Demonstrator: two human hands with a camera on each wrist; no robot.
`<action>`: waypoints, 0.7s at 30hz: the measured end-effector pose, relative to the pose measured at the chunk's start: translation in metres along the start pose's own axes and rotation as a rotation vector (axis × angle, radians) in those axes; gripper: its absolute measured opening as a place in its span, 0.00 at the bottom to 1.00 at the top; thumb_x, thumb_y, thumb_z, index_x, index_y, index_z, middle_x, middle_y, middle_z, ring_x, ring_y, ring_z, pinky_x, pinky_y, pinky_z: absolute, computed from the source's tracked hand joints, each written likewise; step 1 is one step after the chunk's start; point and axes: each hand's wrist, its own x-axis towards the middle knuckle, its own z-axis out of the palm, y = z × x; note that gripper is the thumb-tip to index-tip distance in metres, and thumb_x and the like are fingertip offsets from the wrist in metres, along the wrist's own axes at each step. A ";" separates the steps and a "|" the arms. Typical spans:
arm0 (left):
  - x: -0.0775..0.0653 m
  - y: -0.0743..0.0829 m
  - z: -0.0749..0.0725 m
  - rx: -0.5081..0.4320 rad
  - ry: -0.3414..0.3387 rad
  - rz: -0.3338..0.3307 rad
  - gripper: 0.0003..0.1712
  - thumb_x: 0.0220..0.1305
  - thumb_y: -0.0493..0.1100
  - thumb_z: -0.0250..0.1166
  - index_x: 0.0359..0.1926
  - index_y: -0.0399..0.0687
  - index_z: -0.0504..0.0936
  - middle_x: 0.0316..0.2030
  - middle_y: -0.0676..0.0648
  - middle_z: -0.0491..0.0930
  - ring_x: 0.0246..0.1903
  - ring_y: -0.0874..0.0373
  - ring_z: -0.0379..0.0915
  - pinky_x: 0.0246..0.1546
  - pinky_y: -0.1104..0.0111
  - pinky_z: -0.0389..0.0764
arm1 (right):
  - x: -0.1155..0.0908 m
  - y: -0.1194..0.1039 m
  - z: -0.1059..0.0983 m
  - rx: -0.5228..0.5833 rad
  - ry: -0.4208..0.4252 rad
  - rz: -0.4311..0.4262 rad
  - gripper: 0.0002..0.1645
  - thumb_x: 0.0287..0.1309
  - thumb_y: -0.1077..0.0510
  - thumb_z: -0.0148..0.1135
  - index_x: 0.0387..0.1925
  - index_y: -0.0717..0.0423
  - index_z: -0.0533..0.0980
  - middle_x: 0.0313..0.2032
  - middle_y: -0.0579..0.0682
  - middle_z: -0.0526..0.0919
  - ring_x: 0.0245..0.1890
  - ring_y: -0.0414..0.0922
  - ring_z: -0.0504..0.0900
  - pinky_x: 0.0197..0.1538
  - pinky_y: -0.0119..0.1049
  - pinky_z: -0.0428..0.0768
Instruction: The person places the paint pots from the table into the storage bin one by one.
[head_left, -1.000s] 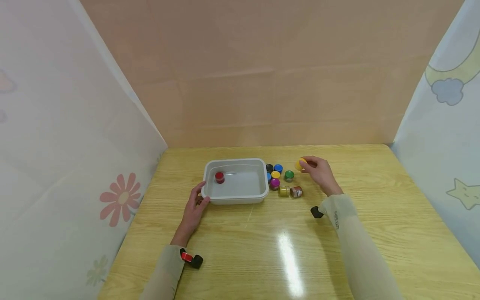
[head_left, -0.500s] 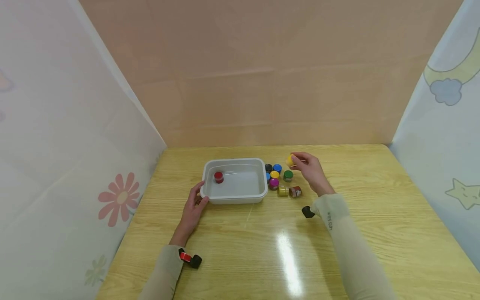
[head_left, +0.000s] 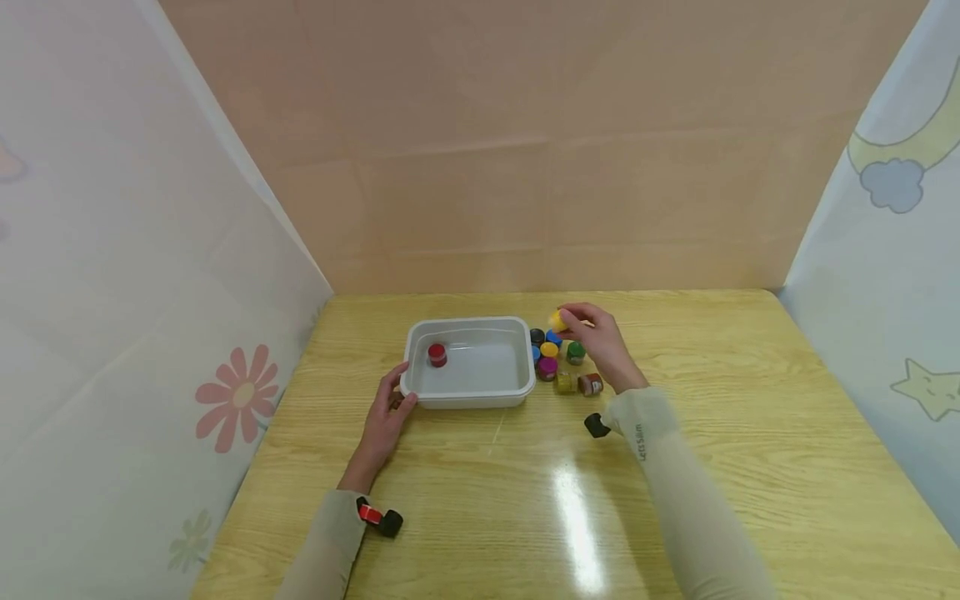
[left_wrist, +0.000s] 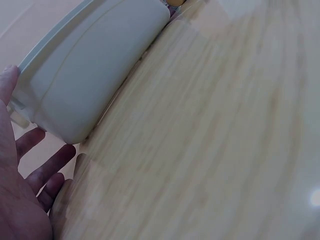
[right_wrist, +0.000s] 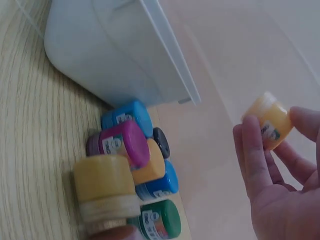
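My right hand (head_left: 600,336) pinches a small yellow paint jar (right_wrist: 269,120) between thumb and fingertips, raised over the group of jars. In the right wrist view the jar is tilted, with part of its label showing. At the other side, my left hand (head_left: 386,417) holds the near left corner of a white plastic tray (head_left: 471,401); in the left wrist view one fingertip lies at the rim, while other fingers (left_wrist: 52,167) spread beside the wall. Inside the tray stands a red-lidded jar (head_left: 437,355), near its left end.
Beside the tray's right end stand several paint jars, among them purple (right_wrist: 120,142), green (right_wrist: 161,220) and black (head_left: 537,337) ones. A yellow jar (head_left: 566,383) and a brown-red jar (head_left: 591,384) lie in front of them. Patterned sheets enclose the wooden table (head_left: 480,500).
My right hand has carried the yellow paint jar leftward, from right of the green jar to above the blue-lidded one. The left hand stays at the tray corner.
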 end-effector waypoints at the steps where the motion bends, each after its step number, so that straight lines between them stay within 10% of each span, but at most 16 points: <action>1: 0.000 0.000 0.000 0.005 0.002 -0.002 0.34 0.79 0.43 0.58 0.80 0.51 0.59 0.72 0.32 0.67 0.57 0.45 0.75 0.53 0.73 0.74 | 0.000 0.000 0.002 -0.005 0.000 0.008 0.31 0.76 0.43 0.56 0.66 0.61 0.73 0.52 0.53 0.77 0.53 0.56 0.86 0.69 0.54 0.73; 21: 0.000 -0.001 0.002 0.009 0.030 0.007 0.33 0.78 0.40 0.59 0.78 0.51 0.61 0.69 0.32 0.70 0.52 0.57 0.76 0.51 0.73 0.74 | 0.005 -0.007 0.040 0.037 -0.036 0.009 0.29 0.73 0.44 0.61 0.62 0.62 0.76 0.53 0.58 0.79 0.46 0.55 0.88 0.63 0.59 0.78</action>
